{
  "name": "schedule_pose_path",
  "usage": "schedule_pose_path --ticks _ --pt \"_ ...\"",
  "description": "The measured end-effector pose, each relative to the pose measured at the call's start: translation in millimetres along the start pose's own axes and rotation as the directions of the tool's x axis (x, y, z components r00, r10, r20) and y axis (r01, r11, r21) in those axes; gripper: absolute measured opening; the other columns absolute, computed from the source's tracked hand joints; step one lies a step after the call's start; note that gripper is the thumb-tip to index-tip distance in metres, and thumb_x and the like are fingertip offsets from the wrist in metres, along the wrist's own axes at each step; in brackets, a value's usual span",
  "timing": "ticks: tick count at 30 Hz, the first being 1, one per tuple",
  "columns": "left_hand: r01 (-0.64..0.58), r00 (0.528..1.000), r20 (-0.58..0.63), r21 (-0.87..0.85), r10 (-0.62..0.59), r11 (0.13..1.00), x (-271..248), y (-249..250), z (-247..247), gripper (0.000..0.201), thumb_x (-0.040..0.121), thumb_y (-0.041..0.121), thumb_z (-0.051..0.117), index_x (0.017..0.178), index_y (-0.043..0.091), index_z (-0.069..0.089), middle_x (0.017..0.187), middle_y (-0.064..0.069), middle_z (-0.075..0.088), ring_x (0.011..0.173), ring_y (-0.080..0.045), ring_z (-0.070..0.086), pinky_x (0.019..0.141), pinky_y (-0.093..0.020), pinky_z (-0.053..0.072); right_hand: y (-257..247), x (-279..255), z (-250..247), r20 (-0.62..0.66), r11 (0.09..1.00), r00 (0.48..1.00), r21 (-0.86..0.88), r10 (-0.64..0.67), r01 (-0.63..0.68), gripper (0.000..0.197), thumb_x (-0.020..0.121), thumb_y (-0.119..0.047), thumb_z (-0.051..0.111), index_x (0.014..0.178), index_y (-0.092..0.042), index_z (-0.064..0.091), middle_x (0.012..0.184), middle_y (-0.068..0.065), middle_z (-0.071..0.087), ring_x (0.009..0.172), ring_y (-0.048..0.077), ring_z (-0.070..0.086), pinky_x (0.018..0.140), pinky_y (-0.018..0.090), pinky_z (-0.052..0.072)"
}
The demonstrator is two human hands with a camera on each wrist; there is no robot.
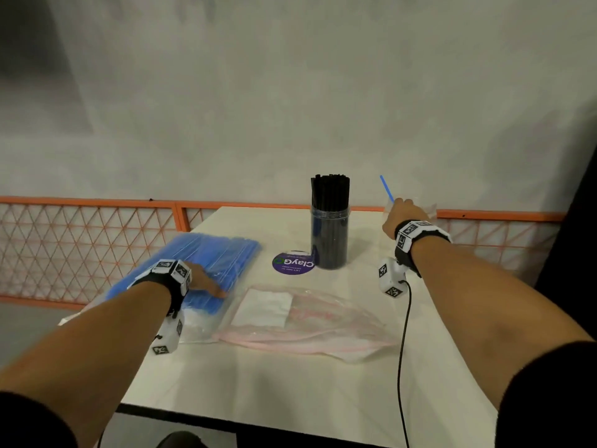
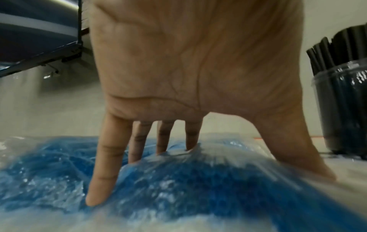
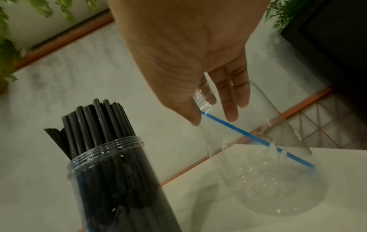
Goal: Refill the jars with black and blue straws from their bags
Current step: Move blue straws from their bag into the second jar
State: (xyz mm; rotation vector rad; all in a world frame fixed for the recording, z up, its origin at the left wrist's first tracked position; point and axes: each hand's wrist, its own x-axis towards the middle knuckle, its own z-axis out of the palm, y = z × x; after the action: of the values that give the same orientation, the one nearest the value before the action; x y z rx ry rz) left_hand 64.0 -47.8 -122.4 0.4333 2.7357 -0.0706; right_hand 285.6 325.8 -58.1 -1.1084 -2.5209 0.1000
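My right hand (image 3: pixel 198 66) is up at the rim of the clear plastic jar (image 3: pixel 278 164), thumb on one side of the mouth and fingers (image 3: pixel 231 113) on the other, closing round it. Inside, right under my thumb, one lone thin blue plastic straw (image 3: pixel 248 133) leans across to the jar's base. That's the whole blue count so far, by the look of it.

Just left of that grip stands the other clear jar, packed tight with black straws (image 1: pixel 329 221), so I'd call the black half done. The flat, empty-looking pinkish clear bag (image 1: pixel 307 321) lying near me fits that.

My left hand (image 1: pixel 200 279) lies flat with fingers (image 2: pixel 103 172) spread and straight, pressing down on the clear plastic bag stuffed with blue straws (image 1: pixel 206 253); holding nothing, just pinning it. The bag looks nearly full, so almost all the blue refill is left: bring the jar over, then feed the bundle in.
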Motion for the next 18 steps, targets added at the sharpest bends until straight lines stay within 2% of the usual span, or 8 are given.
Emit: schedule_pose_path --ticks 4,7,9,11,13,15,17,18 --pt "-0.021 0.996 -0.086 -0.039 0.018 0.999 3 1 15 0.115 0.061 0.062 0.083 0.151 0.018 0.026 0.155 -0.009 0.032 0.141 -0.031 0.035 0.114 -0.047 0.033 -1 7 -1 -0.051 0.999 0.998 0.027 0.021 -0.02 0.02 0.089 -0.008 0.049 0.104 -0.002 0.061 0.094 0.014 0.067 0.086 0.032 0.065 0.062 0.032 0.047" --pt "-0.04 0.989 -0.146 -0.058 0.031 0.998 -2 2 14 0.109 0.062 0.045 0.086 0.149 0.018 0.027 0.142 -0.011 0.046 0.125 -0.032 0.049 0.101 -0.045 0.047 -4 3 -10 -0.172 0.992 0.983 0.115 0.063 -0.044 0.019 0.086 -0.006 0.052 0.104 -0.004 0.057 0.097 0.015 0.066 0.089 0.036 0.064 0.066 0.036 0.047" --pt "-0.054 0.981 -0.188 -0.076 0.039 0.996 -6 2 11 0.098 0.067 0.033 0.082 0.147 0.016 0.028 0.126 -0.009 0.056 0.109 -0.03 0.059 0.09 -0.041 0.054 -10 0 -23 -0.31 0.981 0.95 0.191 0.038 0.023 0.025 0.084 -0.006 0.054 0.108 -0.005 0.052 0.101 0.016 0.064 0.089 0.04 0.063 0.069 0.039 0.049" --pt "-0.064 0.969 -0.245 -0.123 0.032 0.99 -10 3 9 0.079 0.077 0.022 0.071 0.144 0.014 0.03 0.11 -0.008 0.062 0.093 -0.027 0.064 0.081 -0.04 0.058 -20 -4 -42 -0.463 0.96 0.886 0.235 -0.025 0.149 0.029 0.086 -0.009 0.055 0.115 -0.007 0.05 0.107 0.014 0.061 0.088 0.04 0.062 0.068 0.039 0.049" --pt "-0.07 0.957 -0.288 -0.165 0.02 0.984 -13 4 5 0.063 0.085 0.014 0.06 0.142 0.012 0.032 0.096 -0.01 0.066 0.082 -0.026 0.068 0.074 -0.038 0.06 -36 -9 -64 -0.619 0.924 0.783 0.255 -0.07 0.285 0.027 0.09 -0.016 0.054 0.117 -0.008 0.051 0.11 0.01 0.061 0.085 0.038 0.062 0.064 0.035 0.044" --pt "-0.064 0.946 -0.324 -0.163 0.007 0.985 -18 3 -1 0.059 0.09 0.013 0.056 0.143 0.01 0.03 0.084 -0.009 0.063 0.073 -0.023 0.063 0.065 -0.033 0.055 -55 -17 -85 -0.722 0.873 0.685 0.268 -0.097 0.407 0.025 0.092 -0.021 0.053 0.114 -0.01 0.053 0.109 0.005 0.061 0.085 0.032 0.063 0.065 0.034 0.047" --pt "-0.067 0.931 -0.365 -0.185 -0.005 0.98 -21 0 -9 0.056 0.092 0.012 0.054 0.142 0.008 0.03 0.082 -0.008 0.057 0.071 -0.022 0.057 0.061 -0.031 0.049 -76 -27 -103 -0.773 0.83 0.618 0.246 -0.143 0.5 0.024 0.092 -0.024 0.052 0.112 -0.012 0.055 0.107 0.002 0.062 0.084 0.026 0.063 0.068 0.034 0.049" --pt "-0.074 0.923 -0.384 -0.204 -0.011 0.976 -23 -2 -13 0.054 0.092 0.01 0.053 0.141 0.008 0.032 0.088 -0.01 0.057 0.076 -0.024 0.057 0.063 -0.032 0.047 -86 -34 -109 -0.787 0.814 0.591 0.22 -0.177 0.537 0.024 0.091 -0.025 0.052 0.112 -0.013 0.056 0.106 0.001 0.062 0.083 0.024 0.062 0.067 0.032 0.048"
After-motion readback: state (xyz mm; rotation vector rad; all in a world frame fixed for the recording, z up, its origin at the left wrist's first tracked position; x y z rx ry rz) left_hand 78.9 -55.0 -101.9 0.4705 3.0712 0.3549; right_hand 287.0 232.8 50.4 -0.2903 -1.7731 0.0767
